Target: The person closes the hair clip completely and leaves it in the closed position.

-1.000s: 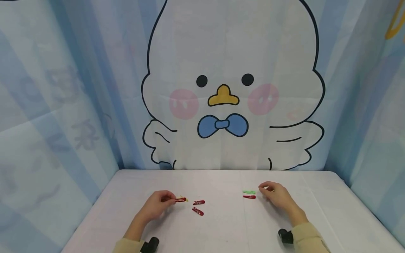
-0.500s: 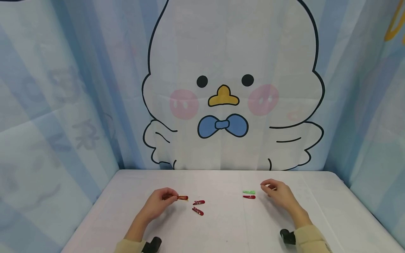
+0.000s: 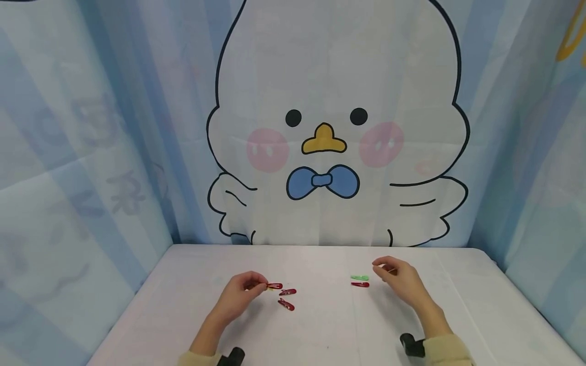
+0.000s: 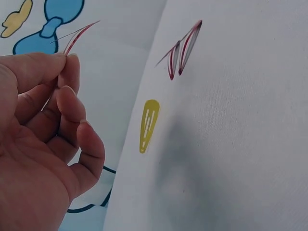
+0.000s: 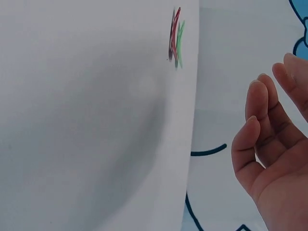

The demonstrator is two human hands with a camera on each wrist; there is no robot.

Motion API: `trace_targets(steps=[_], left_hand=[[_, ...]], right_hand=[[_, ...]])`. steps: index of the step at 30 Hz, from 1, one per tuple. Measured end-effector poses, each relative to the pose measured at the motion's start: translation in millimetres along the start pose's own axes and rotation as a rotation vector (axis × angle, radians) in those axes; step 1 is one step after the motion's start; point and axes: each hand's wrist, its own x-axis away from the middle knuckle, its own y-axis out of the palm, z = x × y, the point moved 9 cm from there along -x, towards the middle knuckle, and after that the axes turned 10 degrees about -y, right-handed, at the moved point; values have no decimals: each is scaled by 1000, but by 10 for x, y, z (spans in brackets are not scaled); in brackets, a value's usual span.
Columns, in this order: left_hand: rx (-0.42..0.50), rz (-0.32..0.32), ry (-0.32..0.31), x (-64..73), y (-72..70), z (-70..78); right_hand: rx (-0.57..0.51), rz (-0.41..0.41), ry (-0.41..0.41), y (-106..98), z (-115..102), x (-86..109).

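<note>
Between thumb and forefinger, my left hand (image 3: 239,297) pinches a red snap hair clip (image 3: 275,286) by one end, raised above the table. Two more red hair clips (image 3: 288,292) (image 3: 286,304) lie just to its right. A yellow hair clip (image 4: 149,126) lies flat below the hand, clear in the left wrist view and mostly hidden in the head view. My right hand (image 3: 402,280) hovers with loosely bent fingers and holds nothing. Just left of it, a green hair clip (image 3: 359,277) lies behind a red one (image 3: 360,284), side by side.
A white-covered table (image 3: 320,330) carries the clips. Behind it hangs a curtain (image 3: 320,218) with a cartoon duck, and blue curtains (image 3: 82,203) close in the sides. Black wrist cameras (image 3: 413,345) sit at both sleeves.
My left hand has lifted the red clip off the yellow one and carried it right, toward the two red clips. The right hand has shifted only slightly.
</note>
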Motion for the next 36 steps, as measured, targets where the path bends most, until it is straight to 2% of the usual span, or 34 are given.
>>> trace_targets(steps=[7, 13, 21, 36], left_hand=[[18, -19, 31, 68, 108, 121], [41, -27, 20, 104, 199, 189], [76, -52, 1, 152, 361, 197], [152, -76, 21, 195, 555, 331]], right_hand=[[-21, 32, -37, -25, -170, 63], [-31, 44, -65, -7, -309, 106], [-78, 13, -72, 134, -450, 196], [-185, -12, -92, 439, -642, 336]])
